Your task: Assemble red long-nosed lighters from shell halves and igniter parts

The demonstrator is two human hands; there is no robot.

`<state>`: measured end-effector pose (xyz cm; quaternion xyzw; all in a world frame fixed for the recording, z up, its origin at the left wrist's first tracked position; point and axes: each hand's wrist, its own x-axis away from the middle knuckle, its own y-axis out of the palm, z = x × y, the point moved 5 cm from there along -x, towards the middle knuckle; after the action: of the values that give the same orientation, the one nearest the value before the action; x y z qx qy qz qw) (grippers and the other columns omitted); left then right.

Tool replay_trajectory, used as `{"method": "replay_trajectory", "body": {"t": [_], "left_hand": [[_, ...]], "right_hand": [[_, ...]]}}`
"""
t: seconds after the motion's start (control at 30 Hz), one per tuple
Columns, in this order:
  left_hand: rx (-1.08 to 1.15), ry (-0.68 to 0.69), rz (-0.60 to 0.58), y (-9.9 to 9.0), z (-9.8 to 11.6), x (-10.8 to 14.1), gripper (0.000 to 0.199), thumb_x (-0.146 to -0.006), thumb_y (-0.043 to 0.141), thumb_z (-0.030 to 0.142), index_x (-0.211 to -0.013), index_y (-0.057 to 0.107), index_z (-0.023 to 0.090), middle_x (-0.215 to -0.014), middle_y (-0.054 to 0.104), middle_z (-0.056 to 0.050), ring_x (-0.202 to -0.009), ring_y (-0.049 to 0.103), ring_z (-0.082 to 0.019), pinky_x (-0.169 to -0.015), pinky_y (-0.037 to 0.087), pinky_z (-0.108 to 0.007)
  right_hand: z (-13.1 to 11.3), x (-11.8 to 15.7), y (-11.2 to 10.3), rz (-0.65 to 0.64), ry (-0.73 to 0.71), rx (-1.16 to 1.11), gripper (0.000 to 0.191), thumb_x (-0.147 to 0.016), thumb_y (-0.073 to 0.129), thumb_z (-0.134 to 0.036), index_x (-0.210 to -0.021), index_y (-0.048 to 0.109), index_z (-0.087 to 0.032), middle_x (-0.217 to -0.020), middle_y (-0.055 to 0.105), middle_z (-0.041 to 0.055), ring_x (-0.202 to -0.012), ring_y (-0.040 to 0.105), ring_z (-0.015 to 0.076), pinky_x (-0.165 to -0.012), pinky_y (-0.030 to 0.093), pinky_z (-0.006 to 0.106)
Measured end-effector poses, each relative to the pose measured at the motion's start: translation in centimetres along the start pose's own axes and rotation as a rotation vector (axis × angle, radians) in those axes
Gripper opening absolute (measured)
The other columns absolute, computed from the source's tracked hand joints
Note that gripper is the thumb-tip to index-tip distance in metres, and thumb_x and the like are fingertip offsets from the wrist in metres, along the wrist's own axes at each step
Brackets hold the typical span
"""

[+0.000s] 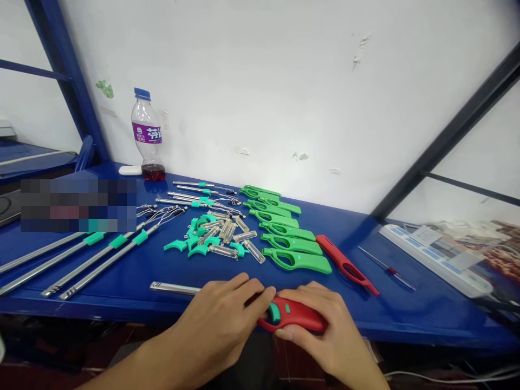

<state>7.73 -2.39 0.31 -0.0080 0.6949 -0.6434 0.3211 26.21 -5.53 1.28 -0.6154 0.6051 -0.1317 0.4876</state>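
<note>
A red long-neck lighter [303,316] with a teal trigger lies sideways between my hands at the table's front edge. Its metal tube [174,288] points left. My right hand [331,311] wraps round the handle, thumb along the lower side. My left hand [227,306] is closed round the front, where the tube meets the body; its fingers hide that joint. Just beyond are clear fuel tanks [246,236] and teal triggers [199,249] in a loose heap. Green lighter casings [298,261] form a column behind my right hand, beside a red casing half [347,265].
Metal tubes with wires [101,265] lie at left, more tubes [190,189] farther back. A screwdriver [385,266] and a white power strip [434,260] are at right. A drink bottle [147,135] stands by the wall. A blurred patch covers part of the left.
</note>
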Motion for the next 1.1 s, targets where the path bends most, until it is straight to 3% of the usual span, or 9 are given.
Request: {"method": "replay_trajectory", "body": {"t": [0.2,0.37,0.53,0.63,0.7,0.8,0.9,1.0,1.1], "left_hand": [[0.083,-0.077,-0.058,-0.4,-0.1,-0.1,0.041,-0.099,0.065,0.019,-0.139,0.057,0.022,-0.121,0.074,-0.008,-0.099,0.071,-0.029,-0.067,0.057,-0.037],[0.127,-0.115,-0.04,-0.7,-0.5,0.4,0.049,-0.102,0.071,0.041,-0.146,0.056,0.024,-0.126,0.073,-0.01,-0.108,0.072,-0.031,-0.076,0.061,-0.041],[0.17,-0.135,-0.021,-1.4,-2.9,0.6,0.05,-0.097,0.08,0.032,-0.143,0.062,0.024,-0.127,0.073,-0.01,-0.115,0.071,-0.03,-0.097,0.06,-0.046],[0.177,-0.176,0.003,-2.2,-4.6,0.8,0.047,-0.095,0.082,0.026,-0.139,0.067,0.026,-0.129,0.073,-0.009,-0.119,0.07,-0.03,-0.104,0.056,-0.046],[0.187,-0.2,0.012,-2.8,-5.2,1.0,0.046,-0.098,0.079,0.029,-0.141,0.067,0.029,-0.131,0.074,-0.007,-0.119,0.07,-0.029,-0.104,0.055,-0.044],[0.23,-0.216,-0.013,-3.3,-5.4,1.2,0.038,-0.106,0.069,0.036,-0.143,0.066,0.033,-0.13,0.076,-0.003,-0.117,0.072,-0.026,-0.1,0.054,-0.04],[0.283,-0.21,-0.066,-3.2,-5.1,1.0,0.021,-0.112,0.057,0.033,-0.127,0.071,0.031,-0.116,0.078,0.0,-0.104,0.073,-0.022,-0.091,0.051,-0.035],[0.313,-0.206,-0.103,-2.9,-4.9,0.7,0.018,-0.113,0.054,0.028,-0.107,0.072,0.027,-0.104,0.075,0.0,-0.094,0.071,-0.02,-0.083,0.048,-0.032],[0.314,-0.208,-0.096,-2.6,-5.0,0.4,0.02,-0.113,0.053,0.026,-0.109,0.072,0.026,-0.106,0.075,-0.001,-0.093,0.071,-0.02,-0.079,0.048,-0.031]], "right_hand": [[0.2,0.1,0.2,0.045,-0.01,0.051,0.042,-0.095,0.07,-0.07,-0.111,0.084,-0.034,-0.097,0.085,0.004,-0.079,0.076,0.0244,-0.069,0.058,0.032],[0.5,-0.1,0.5,0.04,0.007,0.005,0.037,-0.094,0.076,-0.061,-0.117,0.082,-0.033,-0.101,0.08,0.0037,-0.088,0.077,0.0247,-0.081,0.061,0.034],[0.9,-0.1,0.3,0.079,0.03,-0.048,0.037,-0.098,0.076,-0.048,-0.132,0.075,-0.034,-0.126,0.074,0.0063,-0.11,0.075,0.0258,-0.096,0.06,0.034],[1.5,0.0,0.2,0.14,0.054,-0.086,0.034,-0.099,0.076,-0.042,-0.131,0.074,-0.032,-0.122,0.074,0.0063,-0.093,0.075,0.0221,-0.086,0.062,0.031],[1.7,0.0,0.3,0.143,0.086,-0.121,0.026,-0.101,0.073,-0.04,-0.125,0.077,-0.032,-0.119,0.076,0.0047,-0.081,0.073,0.0186,-0.077,0.062,0.029],[1.7,-0.1,0.6,0.123,0.122,-0.137,0.02,-0.103,0.071,-0.041,-0.117,0.08,-0.032,-0.114,0.08,0.0024,-0.082,0.075,0.0189,-0.074,0.061,0.027],[1.5,-0.1,0.4,0.141,0.119,-0.112,0.02,-0.105,0.067,-0.043,-0.111,0.082,-0.03,-0.104,0.082,0.0018,-0.087,0.077,0.0202,-0.077,0.06,0.027],[1.3,-0.3,0.3,0.152,0.097,-0.078,0.025,-0.108,0.062,-0.042,-0.103,0.081,-0.026,-0.096,0.08,0.0029,-0.082,0.076,0.0196,-0.074,0.059,0.026],[1.2,-0.5,0.3,0.171,0.108,-0.045,0.026,-0.107,0.063,-0.042,-0.099,0.08,-0.025,-0.088,0.077,0.0019,-0.071,0.071,0.0174,-0.067,0.056,0.026]]}}
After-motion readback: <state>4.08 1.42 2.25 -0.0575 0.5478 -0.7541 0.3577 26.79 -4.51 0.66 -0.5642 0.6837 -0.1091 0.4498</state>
